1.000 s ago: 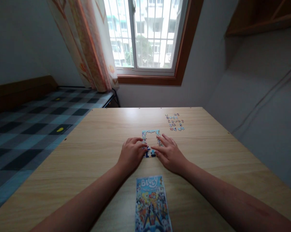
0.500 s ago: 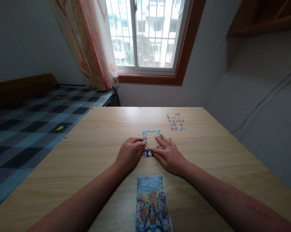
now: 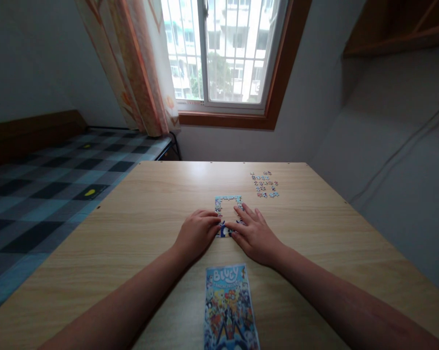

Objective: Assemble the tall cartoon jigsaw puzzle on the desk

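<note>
The right hand [image 3: 258,237] lay palm down with its fingers spread apart, the tips at the right side and lower right part of a rectangular puzzle border [image 3: 226,230], partly hiding it. The left hand [image 3: 197,231] met the border's left side, its fingers bent and close together; whether the thumb and fingers pinched a piece there, I could not tell. The border sat between the two hands on the wooden table [image 3: 146,209], its top edge pale, its bottom edge dark blue and white, with wood grain showing through the middle. Beyond the right hand, toward the table's far edge, loose puzzle pieces [image 3: 274,194] lay face-up in rough rows, well apart from the border. Nearer the person, between the forearms, a colourful picture sheet [image 3: 229,306] headed "BLUEY" lay flat, crowded with cartoon figures. Farther out, a bed [image 3: 106,167] with a checked cover stood to the left, a patterned curtain [image 3: 132,63] hung beside a barred window [image 3: 234,63], and a wooden shelf [image 3: 401,39] jutted from the right wall.
</note>
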Available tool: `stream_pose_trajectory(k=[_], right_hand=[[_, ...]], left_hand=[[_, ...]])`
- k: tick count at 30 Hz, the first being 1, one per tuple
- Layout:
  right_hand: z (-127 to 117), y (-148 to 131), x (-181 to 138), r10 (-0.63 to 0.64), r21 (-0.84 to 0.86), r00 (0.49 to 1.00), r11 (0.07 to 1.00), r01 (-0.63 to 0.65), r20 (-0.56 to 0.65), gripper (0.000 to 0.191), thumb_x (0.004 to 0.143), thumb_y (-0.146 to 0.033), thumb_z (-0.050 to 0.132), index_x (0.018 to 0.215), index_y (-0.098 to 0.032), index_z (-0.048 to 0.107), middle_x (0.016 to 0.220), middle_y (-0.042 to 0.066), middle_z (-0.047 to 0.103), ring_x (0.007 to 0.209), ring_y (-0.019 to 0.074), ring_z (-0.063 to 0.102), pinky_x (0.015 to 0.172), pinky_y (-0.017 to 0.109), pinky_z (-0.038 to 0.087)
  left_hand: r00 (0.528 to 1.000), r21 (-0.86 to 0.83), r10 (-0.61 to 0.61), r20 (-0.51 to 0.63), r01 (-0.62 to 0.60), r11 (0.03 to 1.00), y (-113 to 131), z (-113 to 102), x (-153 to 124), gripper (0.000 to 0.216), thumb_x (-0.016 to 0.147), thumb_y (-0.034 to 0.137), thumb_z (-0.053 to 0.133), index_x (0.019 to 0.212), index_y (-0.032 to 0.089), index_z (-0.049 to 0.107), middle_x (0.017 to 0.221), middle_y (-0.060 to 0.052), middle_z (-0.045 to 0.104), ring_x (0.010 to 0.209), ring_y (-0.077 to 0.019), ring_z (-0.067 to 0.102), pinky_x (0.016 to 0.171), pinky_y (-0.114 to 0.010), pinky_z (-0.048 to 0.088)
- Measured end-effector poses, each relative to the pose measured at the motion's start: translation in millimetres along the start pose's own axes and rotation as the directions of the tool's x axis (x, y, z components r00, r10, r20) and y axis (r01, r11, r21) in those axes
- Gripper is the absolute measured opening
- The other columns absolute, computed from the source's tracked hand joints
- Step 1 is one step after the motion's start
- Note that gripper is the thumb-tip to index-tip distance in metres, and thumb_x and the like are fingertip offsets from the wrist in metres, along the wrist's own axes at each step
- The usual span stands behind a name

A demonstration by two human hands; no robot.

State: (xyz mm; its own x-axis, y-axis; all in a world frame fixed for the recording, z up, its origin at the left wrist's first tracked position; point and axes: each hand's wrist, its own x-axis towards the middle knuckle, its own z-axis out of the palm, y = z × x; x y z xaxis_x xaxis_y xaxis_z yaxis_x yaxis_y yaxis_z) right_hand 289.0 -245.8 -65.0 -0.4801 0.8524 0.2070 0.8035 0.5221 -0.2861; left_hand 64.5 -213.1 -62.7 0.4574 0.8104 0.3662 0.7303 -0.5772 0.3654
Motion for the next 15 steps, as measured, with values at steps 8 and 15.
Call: stream_pose_trajectory(k=[8, 15], right_hand=[[-0.5, -4.5, -1.2, -0.037, -0.062, 0.999, 0.997, 0.035, -0.034, 0.037, 0.102, -0.040, 0.050, 0.136, -0.034, 0.063, 0.164, 0.011, 0.033, 0.154, 0.0357, 0.020, 0.119, 0.068, 0.018], [-0.8, -5.2, -1.0, -0.058, -0.065, 0.998, 0.996, 0.055, -0.038, 0.037, 0.101, -0.039, 0.051, 0.136, -0.032, 0.062, 0.163, 0.013, 0.036, 0.154, 0.0367, 0.021, 0.118, 0.069, 0.018]], left_hand=[[1.000, 0.022, -0.007, -0.002, 0.007, 1.000, 0.8, -0.4, 0.0, 0.016, 0.091, 0.027, 0.068, 0.102, 0.025, 0.079, 0.112, -0.004, 0.076, 0.106, -0.0240, 0.067, 0.098, -0.044, 0.052], [1.000, 0.031, -0.005, -0.001, 0.005, 1.000, 1.3, -0.7, 0.1, 0.016, 0.091, 0.026, 0.068, 0.103, 0.024, 0.079, 0.112, -0.005, 0.076, 0.106, -0.0243, 0.066, 0.098, -0.045, 0.052]])
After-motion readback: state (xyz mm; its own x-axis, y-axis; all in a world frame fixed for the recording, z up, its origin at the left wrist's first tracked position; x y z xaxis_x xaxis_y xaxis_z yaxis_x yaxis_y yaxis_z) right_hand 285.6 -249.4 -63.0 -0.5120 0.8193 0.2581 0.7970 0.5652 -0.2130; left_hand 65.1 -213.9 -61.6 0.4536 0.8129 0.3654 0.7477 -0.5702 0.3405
